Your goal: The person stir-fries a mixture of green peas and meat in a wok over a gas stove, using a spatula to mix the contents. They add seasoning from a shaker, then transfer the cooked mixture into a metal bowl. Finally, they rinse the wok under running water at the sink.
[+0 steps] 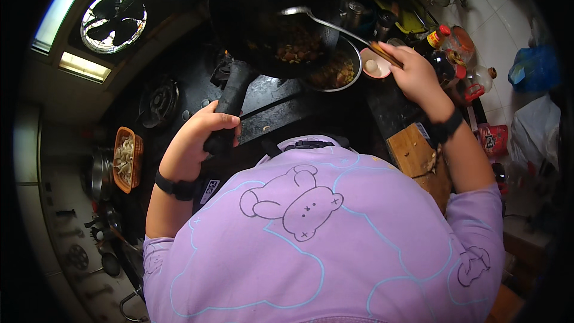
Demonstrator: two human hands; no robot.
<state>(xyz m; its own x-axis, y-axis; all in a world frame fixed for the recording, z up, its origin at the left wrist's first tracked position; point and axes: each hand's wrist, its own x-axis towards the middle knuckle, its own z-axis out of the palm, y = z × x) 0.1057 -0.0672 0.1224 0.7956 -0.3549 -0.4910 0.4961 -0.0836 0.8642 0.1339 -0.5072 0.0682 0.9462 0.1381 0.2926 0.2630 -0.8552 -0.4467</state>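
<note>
My left hand [202,132] grips the black handle [233,94] of a dark wok [251,22], which is tilted towards a metal bowl [358,65]. Diced brown food [298,49] lies low in the wok, and similar chopped food [338,72] fills the bowl below its rim. My right hand [415,74] holds a metal cooking spoon or ladle [334,25] by its wooden handle, its head over the inside of the wok. Close beside the bowl stands a small pinkish bowl [383,69] with a pale, round thing in it.
Sauce bottles [437,38] and jars crowd the right side, near a wooden cutting board [410,148] with scraps. A gas burner [159,101] is on the left, by an orange basket [138,161] of pale food. A green tray [410,20] lies at the upper right.
</note>
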